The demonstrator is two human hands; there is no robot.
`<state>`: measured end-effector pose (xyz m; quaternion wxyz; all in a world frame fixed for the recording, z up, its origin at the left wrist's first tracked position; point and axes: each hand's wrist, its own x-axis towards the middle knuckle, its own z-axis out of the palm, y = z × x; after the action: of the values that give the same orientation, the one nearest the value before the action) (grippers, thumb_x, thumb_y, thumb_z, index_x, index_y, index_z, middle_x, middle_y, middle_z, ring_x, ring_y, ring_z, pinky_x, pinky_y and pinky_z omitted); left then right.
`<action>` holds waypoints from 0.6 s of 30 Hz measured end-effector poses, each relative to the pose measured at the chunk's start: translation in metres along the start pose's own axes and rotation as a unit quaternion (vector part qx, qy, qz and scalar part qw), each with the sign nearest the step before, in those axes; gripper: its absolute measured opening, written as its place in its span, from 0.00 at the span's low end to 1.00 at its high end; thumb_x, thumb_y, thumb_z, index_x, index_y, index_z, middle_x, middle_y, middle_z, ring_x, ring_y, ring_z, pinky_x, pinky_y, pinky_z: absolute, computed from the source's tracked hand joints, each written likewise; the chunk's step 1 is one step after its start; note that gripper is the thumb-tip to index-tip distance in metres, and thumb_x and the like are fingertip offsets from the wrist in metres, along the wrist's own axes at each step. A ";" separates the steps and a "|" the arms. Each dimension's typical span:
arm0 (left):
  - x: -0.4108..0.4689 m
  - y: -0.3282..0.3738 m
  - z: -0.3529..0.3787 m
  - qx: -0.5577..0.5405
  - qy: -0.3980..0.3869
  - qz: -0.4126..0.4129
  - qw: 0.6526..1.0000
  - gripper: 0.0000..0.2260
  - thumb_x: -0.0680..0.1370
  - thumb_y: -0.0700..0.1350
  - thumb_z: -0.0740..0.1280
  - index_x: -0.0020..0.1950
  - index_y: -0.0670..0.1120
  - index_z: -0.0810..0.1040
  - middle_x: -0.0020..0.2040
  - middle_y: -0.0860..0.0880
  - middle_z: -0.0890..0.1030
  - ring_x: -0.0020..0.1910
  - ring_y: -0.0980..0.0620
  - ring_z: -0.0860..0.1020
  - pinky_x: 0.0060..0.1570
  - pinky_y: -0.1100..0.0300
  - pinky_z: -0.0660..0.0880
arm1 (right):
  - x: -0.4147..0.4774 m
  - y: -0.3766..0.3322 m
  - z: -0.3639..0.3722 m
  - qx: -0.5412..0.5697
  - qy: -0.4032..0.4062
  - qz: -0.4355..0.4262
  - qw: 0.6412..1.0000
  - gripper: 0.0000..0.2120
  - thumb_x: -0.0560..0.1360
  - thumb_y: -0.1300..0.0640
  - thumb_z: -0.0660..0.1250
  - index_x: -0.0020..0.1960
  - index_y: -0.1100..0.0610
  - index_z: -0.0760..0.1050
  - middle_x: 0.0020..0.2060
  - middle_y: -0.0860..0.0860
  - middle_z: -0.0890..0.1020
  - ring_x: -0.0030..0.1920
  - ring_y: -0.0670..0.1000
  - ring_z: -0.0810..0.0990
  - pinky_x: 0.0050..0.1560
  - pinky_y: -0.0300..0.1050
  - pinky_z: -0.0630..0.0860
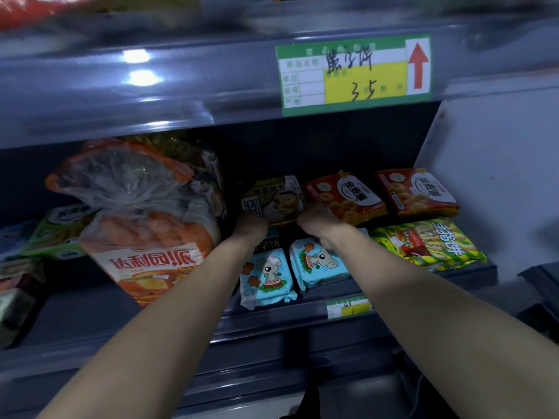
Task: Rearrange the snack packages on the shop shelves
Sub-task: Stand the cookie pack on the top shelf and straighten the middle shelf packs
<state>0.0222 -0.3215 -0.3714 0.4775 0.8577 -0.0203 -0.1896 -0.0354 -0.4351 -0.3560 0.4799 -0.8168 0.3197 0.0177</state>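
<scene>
Both my arms reach into the middle shelf. My left hand point(251, 225) and my right hand point(314, 217) hold the lower corners of a grey-green snack packet point(272, 199) at the back of the shelf. Two red ring-snack packets point(344, 196) point(416, 192) lie to its right. Below them sit two light-blue packets with a cartoon mouse point(266, 272) point(319, 263). A yellow-green striped packet point(426, 243) lies at the right. A big orange bag of pies point(142, 219) stands at the left.
The shelf above carries a green and yellow price label point(354, 74) with a red arrow. Green packets point(60, 231) lie far left behind the orange bag. A grey side panel point(490, 164) closes the shelf on the right. The shelf's front rail point(287, 316) has a small price tag.
</scene>
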 end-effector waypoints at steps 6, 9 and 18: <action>-0.003 0.002 -0.001 -0.028 0.058 0.015 0.998 0.12 0.79 0.36 0.58 0.61 0.37 0.73 0.60 0.39 0.76 0.59 0.41 0.74 0.49 0.58 0.68 | 0.013 -0.001 0.005 0.099 0.001 0.042 0.994 0.18 0.82 0.58 0.53 0.68 0.64 0.67 0.60 0.60 0.77 0.61 0.58 0.76 0.41 0.40 0.74; -0.006 0.007 -0.002 -0.034 0.085 0.056 0.994 0.13 0.80 0.36 0.56 0.62 0.37 0.74 0.61 0.38 0.76 0.61 0.42 0.73 0.56 0.55 0.70 | 0.014 -0.004 0.001 0.155 0.009 0.032 0.987 0.17 0.82 0.61 0.52 0.68 0.65 0.67 0.60 0.60 0.77 0.59 0.57 0.77 0.50 0.38 0.74; -0.031 0.035 -0.010 -0.190 0.159 0.084 0.965 0.14 0.77 0.42 0.65 0.62 0.40 0.74 0.59 0.38 0.78 0.59 0.39 0.76 0.60 0.46 0.73 | -0.015 -0.010 -0.023 0.263 0.077 -0.010 0.962 0.12 0.80 0.64 0.54 0.59 0.65 0.73 0.46 0.58 0.78 0.44 0.53 0.78 0.34 0.30 0.73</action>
<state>0.0021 -0.3263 -0.3283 0.6431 0.7654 0.0201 -0.0102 -0.0487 -0.4423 -0.3313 0.6517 -0.6640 0.3409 -0.1350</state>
